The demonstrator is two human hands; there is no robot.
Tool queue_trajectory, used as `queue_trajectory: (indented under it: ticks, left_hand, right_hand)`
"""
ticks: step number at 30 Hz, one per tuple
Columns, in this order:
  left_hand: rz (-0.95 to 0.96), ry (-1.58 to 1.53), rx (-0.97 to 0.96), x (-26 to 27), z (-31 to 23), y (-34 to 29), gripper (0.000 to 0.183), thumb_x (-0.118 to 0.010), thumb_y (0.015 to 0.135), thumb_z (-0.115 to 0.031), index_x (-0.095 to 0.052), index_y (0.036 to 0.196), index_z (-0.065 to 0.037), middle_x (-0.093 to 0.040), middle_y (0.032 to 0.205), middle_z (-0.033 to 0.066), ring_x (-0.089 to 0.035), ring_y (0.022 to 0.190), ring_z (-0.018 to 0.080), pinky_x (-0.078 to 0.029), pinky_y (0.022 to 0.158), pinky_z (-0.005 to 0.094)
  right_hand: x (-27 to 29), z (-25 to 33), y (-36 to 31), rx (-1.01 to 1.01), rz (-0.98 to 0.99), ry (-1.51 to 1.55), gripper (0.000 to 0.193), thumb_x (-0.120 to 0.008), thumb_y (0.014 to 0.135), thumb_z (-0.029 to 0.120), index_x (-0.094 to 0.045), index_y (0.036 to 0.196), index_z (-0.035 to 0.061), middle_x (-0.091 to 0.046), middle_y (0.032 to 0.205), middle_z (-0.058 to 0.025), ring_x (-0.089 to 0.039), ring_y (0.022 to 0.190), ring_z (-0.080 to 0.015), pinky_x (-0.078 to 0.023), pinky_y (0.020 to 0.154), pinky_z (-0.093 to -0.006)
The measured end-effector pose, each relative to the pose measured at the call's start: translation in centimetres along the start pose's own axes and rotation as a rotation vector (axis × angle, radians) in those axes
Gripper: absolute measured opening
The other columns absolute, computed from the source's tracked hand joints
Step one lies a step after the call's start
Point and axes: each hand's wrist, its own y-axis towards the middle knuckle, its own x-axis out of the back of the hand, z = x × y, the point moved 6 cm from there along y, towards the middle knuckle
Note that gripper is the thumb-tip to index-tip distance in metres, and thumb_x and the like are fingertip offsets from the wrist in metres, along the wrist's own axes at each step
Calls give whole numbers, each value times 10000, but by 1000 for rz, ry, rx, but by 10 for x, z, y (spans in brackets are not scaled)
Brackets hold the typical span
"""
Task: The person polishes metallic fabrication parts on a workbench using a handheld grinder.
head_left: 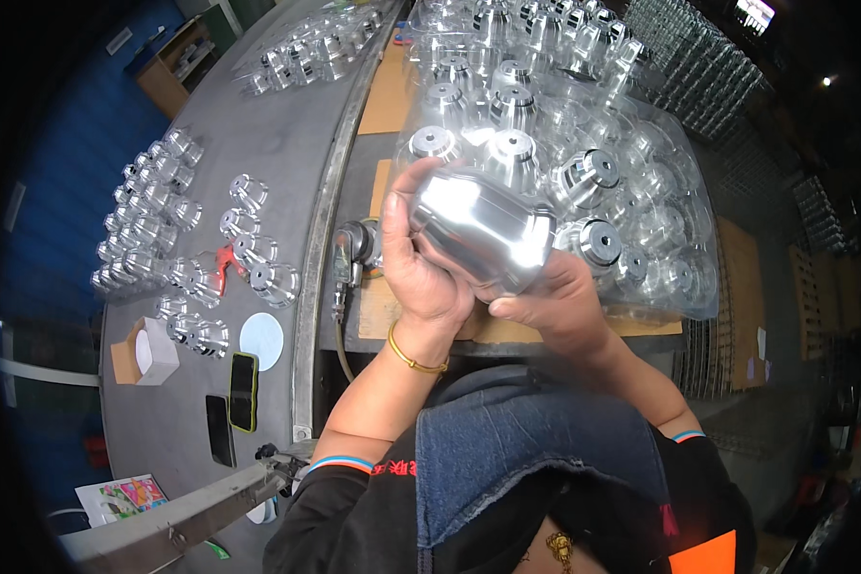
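Note:
A shiny, rounded silver metal housing [478,225] is held tilted between both my hands, in front of my chest. My left hand [426,273] wraps its left side and underside, thumb up along the metal. At the lower right end, my right hand [569,311] grips it with the thumb beneath; the fingers behind are partly hidden. Just beyond lies a clear plastic tray [703,244] with round pockets. Similar metal housings [598,242] with dark-ringed ends stand in some of its pockets.
A hand-held air tool [352,244] with a hose sits left of my left hand. Across a metal rail [314,268], the grey bench [258,153] carries rows of metal parts [143,215], a red tool [225,268], a white box [146,351], a pale disc [261,342] and two phones [244,390]. Wire racks [708,77] stand at far right.

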Motion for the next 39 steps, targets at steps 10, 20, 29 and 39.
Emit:
queue_trajectory:
  ticks: [10, 20, 29, 39]
  left_hand:
    - [81, -148, 14, 2, -2, 0, 497, -311, 914, -432, -482, 1159, -36, -545, 1133, 175, -528, 1065, 339, -430, 925, 474]
    - [48, -99, 24, 13, -2, 0, 524, -289, 902, -446, -483, 1171, -40, -541, 1122, 185, -523, 1060, 386, -423, 913, 519]
    - [118, -183, 26, 9, -3, -3, 522, -288, 914, -421, -518, 1111, 4, -590, 1070, 199, -573, 1009, 318, -459, 903, 439]
    - [71, -229, 35, 4, -5, -3, 530, -308, 911, -442, -508, 1122, 1, -568, 1105, 209, -555, 1035, 369, -448, 913, 481]
  right_hand:
    - [-14, 7, 4, 148, 27, -370, 237, -705, 729, -26, -635, 956, -30, -640, 947, -45, -540, 898, -72, -436, 789, -238]
    - [-24, 15, 5, 488, 142, -1056, 135, -710, 747, 60, -634, 844, 6, -632, 839, -70, -591, 757, -114, -465, 631, -297]
    - [-6, 12, 8, -135, -100, 229, 372, -624, 862, 254, -580, 1053, -63, -620, 969, -69, -545, 916, -110, -419, 827, -254]
    - [-20, 20, 4, 304, 25, -899, 174, -752, 695, 89, -638, 803, 15, -630, 853, -82, -595, 844, -189, -455, 762, -300]
